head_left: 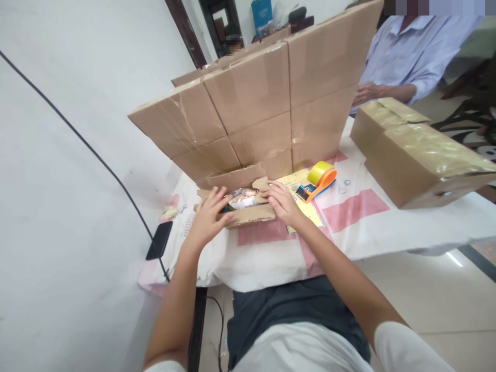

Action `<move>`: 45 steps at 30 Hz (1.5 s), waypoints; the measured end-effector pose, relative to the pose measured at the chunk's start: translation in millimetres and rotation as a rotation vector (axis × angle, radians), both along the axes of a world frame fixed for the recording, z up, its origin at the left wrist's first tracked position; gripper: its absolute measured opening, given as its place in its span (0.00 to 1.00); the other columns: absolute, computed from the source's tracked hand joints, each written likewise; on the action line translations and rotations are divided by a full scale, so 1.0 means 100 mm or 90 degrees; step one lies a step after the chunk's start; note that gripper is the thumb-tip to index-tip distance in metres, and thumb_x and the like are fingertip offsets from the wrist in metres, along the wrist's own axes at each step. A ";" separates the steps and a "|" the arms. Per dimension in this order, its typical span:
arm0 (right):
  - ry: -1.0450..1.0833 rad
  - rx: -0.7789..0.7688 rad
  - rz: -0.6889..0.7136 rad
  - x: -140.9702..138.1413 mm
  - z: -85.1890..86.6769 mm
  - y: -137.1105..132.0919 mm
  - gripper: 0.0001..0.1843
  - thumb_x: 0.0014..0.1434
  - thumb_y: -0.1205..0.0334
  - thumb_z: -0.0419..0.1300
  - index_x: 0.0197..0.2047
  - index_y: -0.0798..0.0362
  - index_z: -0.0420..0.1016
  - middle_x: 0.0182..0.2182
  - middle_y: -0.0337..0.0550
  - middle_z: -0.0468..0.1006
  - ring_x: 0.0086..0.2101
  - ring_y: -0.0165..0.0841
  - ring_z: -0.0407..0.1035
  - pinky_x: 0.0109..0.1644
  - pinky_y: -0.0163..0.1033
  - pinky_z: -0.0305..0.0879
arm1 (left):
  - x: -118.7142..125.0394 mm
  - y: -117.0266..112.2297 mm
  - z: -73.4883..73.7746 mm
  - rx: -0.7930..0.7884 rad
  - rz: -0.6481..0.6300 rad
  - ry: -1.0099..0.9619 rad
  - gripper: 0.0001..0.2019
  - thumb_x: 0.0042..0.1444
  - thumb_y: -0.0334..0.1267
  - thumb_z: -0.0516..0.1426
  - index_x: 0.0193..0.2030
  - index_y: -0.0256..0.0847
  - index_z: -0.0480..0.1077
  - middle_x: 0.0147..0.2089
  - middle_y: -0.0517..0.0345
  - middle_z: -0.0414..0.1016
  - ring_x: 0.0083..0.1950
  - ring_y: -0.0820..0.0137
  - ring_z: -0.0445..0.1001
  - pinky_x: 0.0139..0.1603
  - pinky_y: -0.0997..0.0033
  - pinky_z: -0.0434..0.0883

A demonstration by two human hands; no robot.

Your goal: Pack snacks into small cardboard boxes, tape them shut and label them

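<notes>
Hands (210, 214) (284, 203): two, at one open carton (251, 216); tape dispenser (320, 178): one.

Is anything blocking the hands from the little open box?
Nothing visible is. The left hand is at the left end of the small open box, the right hand at its right end. The tape dispenser lies off to the right, not in between.

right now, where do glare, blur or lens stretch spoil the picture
Head view: glare breaks up the taped top of the right-hand carton, and a bright streak reflects off the floor; also in the head view, wide-angle stretch seems to exaggerate the lean of the stacked boxes, and fine detail inside the open box is too soft to read.
</notes>
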State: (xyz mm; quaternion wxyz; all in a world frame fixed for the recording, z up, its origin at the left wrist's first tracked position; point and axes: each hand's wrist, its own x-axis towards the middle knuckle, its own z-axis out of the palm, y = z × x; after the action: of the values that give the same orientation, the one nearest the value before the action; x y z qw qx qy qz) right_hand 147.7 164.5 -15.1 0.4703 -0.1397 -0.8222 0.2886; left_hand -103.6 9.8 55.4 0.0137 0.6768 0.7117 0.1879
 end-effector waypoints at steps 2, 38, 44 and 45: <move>-0.009 0.010 -0.002 -0.01 0.01 0.03 0.18 0.74 0.55 0.47 0.49 0.48 0.78 0.52 0.45 0.82 0.64 0.47 0.63 0.71 0.61 0.58 | -0.15 -0.11 -0.18 0.183 0.110 -0.096 0.43 0.63 0.69 0.51 0.77 0.46 0.55 0.82 0.43 0.43 0.82 0.48 0.42 0.78 0.40 0.48; -0.022 -0.028 0.016 -0.19 -0.02 0.40 0.22 0.73 0.48 0.50 0.47 0.47 0.83 0.51 0.46 0.84 0.67 0.47 0.63 0.70 0.63 0.54 | 0.27 0.32 -0.06 -0.008 0.070 0.024 0.22 0.69 0.51 0.52 0.64 0.51 0.74 0.68 0.48 0.73 0.74 0.45 0.63 0.75 0.26 0.39; -0.090 -0.027 -0.028 0.04 0.00 0.23 0.20 0.73 0.53 0.50 0.61 0.43 0.76 0.63 0.45 0.76 0.68 0.47 0.61 0.71 0.63 0.53 | 0.78 0.40 -0.30 0.035 0.153 0.036 0.44 0.54 0.66 0.63 0.73 0.46 0.66 0.77 0.35 0.56 0.78 0.28 0.47 0.72 0.20 0.41; -0.052 -0.041 -0.076 0.13 -0.04 0.22 0.19 0.72 0.53 0.52 0.62 0.44 0.74 0.63 0.47 0.75 0.67 0.46 0.63 0.71 0.62 0.55 | 0.79 0.41 -0.32 0.033 0.137 0.028 0.43 0.55 0.65 0.63 0.73 0.46 0.65 0.78 0.37 0.55 0.78 0.30 0.47 0.73 0.22 0.42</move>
State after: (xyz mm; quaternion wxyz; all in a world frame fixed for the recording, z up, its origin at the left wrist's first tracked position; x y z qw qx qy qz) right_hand 160.8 186.0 -19.3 0.4482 -0.2150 -0.8211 0.2807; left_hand -24.2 50.8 23.5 -0.0394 0.6004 0.7754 0.1917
